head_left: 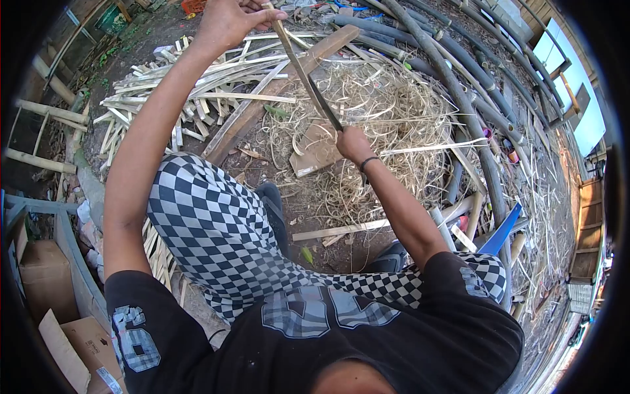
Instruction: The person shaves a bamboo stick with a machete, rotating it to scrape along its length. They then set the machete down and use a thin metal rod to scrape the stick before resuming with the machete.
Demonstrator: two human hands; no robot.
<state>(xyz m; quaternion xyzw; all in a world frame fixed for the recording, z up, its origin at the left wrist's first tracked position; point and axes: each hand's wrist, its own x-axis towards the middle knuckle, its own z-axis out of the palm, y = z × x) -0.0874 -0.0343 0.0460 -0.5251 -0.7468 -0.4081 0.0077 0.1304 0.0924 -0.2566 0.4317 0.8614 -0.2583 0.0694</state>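
My left hand (237, 21), raised at the top of the view, pinches the upper end of a long bamboo strip (292, 57). The strip slants down toward my right hand (355, 144), which is closed around the handle of a knife (324, 104). Its dark blade points up and left, lying against the strip's lower part. My fist hides the handle. Below the blade a flat brown board (314, 152) lies on the ground, partly under a heap of thin curly bamboo shavings (374, 98).
Split bamboo strips (141, 98) are piled at the left, beside a wooden beam (243, 125). Long dark bamboo poles (453, 85) run along the right. A blue plastic piece (502, 230) leans near my right knee. Cardboard boxes (49, 279) stand at the lower left.
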